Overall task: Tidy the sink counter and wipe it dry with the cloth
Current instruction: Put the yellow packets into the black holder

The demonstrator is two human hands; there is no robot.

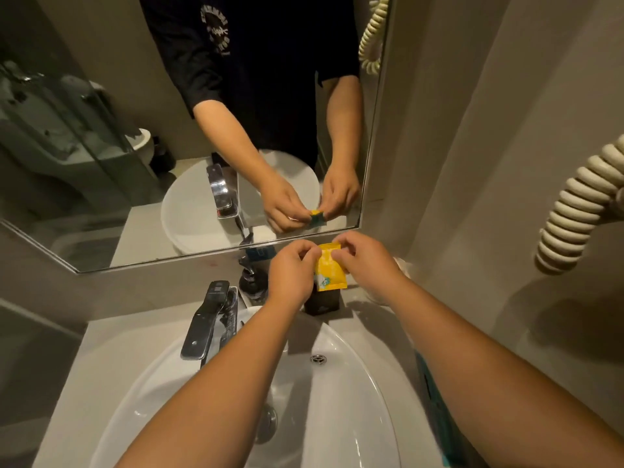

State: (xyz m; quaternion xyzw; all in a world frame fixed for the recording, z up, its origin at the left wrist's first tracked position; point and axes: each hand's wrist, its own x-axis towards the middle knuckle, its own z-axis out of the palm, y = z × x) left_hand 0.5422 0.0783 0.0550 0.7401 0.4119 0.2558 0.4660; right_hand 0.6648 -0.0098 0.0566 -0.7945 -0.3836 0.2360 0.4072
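Yellow sachet [329,266] is the thing in play: small flat packet w/ green-blue print near its bottom, held upright in the air above the back of the counter [135,336], just below the mirror [101,163], in front of a dark bottle [322,304] standing behind the basin [337,383]. Left hand [292,270] pinches the top-left corner, thumb & forefinger closed on it; right hand [363,260] pinches the top-right corner the same way. Both hands narrow, gripping the packet, nothing else in them. Mirror shows the same pinch from the other side.

Step in hand, prob.: sorting loose toiletries, either straightening the sachet or checking if it's used before putting it away or binning it. Can't tell if it's sealed or torn.

To do it well: keep it upright so nothing drips if open; one hand is enough to set it down, freeing the other for the rest. Put it w/ the bottle and the pump dispenser [251,282] behind the tap [206,325], close to the wall, so the flat area stays bare for wiping. A teal item [435,410] lies on the right side of the counter, partly under the right forearm; needs moving too. No cloth clearly in view, so wiping isn't started yet.
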